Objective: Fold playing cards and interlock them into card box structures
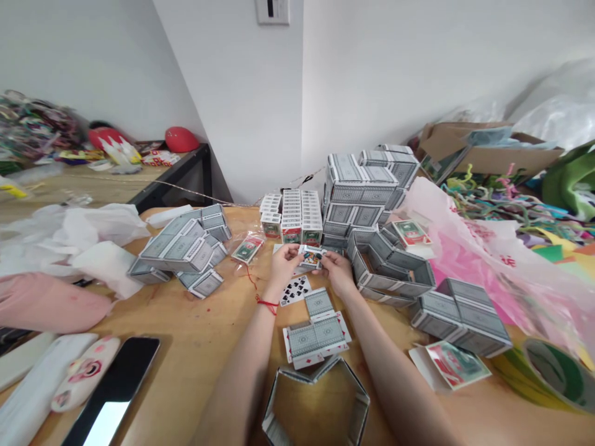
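Between my two hands is a playing card, face up with a coloured picture on it. My left hand pinches its left end, and my right hand grips the right end. Just below my left hand lies a card with black pips on the wooden table. Nearer to me, grey-backed cards are joined flat over red-pip cards. Between my forearms stands a heart-shaped frame of cards, open at the top. A similar frame of grey cards stands right of my right hand.
Rows of card boxes stand behind my hands, beside a tall stack of card blocks. More card blocks sit at left. A phone lies front left, green tape front right. Pink plastic covers the right side.
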`<state>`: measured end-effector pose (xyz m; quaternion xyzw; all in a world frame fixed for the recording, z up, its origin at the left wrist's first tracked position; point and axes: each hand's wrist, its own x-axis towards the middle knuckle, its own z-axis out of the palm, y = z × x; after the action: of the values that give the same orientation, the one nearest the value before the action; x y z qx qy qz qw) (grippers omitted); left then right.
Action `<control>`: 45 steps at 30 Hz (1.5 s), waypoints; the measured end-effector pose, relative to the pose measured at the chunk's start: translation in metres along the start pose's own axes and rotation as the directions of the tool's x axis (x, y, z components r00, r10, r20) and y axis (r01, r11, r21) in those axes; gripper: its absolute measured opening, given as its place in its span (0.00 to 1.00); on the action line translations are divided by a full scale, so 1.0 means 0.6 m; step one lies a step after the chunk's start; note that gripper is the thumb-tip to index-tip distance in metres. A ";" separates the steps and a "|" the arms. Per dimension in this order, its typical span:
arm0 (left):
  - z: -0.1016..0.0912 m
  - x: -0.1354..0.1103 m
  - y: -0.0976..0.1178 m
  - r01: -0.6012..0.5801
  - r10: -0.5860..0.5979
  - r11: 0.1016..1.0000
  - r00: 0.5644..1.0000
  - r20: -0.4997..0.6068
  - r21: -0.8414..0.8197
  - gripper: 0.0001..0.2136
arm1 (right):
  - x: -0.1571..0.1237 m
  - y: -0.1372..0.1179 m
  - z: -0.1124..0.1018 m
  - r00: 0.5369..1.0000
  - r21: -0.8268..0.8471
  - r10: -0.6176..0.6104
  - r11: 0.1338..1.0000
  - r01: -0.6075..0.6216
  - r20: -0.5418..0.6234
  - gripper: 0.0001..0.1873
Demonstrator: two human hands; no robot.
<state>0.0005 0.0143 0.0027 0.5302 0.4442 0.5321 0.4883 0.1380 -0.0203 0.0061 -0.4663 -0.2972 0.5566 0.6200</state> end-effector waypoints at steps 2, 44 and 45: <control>-0.001 0.001 0.002 0.032 -0.032 0.999 0.999 0.012 -0.015 0.09 | -0.001 -0.001 0.001 1.000 -0.017 0.005 1.000 -0.005 0.005 0.15; 0.007 -0.018 0.016 -0.037 0.036 0.999 0.999 -0.011 -0.005 0.12 | 0.001 0.002 -0.003 0.998 -0.039 -0.036 0.999 0.034 -0.042 0.19; 0.006 -0.020 0.016 -0.027 0.026 1.000 0.998 0.049 0.008 0.11 | 0.001 0.003 -0.004 0.998 -0.035 -0.044 0.998 0.043 -0.045 0.20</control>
<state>0.0031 0.0008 0.0109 0.5511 0.4273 0.5233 0.4898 0.1396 -0.0203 0.0032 -0.4828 -0.3025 0.5270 0.6306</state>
